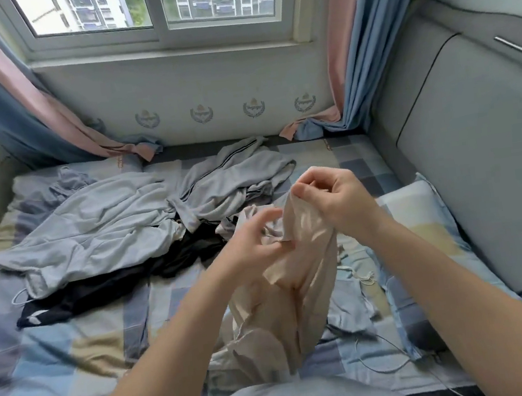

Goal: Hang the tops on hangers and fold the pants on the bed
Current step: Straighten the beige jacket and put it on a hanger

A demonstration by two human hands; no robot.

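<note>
The person's right hand (335, 201) is raised over the near-right part of the bed (58, 354), its fingers (310, 191) pinching the top edge of a beige garment (277, 311). The left hand (252, 245) is just beside it and a little lower, fingers curled round a fold of the same cloth. The garment hangs from both hands and bunches up on the checked bedding at the near edge.

Towards the left edge a light grey garment (92, 228) lies spread out, overlapping a black garment (94, 294). Near the far edge, under the window (157, 3), a grey striped garment (237, 174) is crumpled. A checked pillow (426, 220) lies along the right edge, against the padded headboard (476, 145).
</note>
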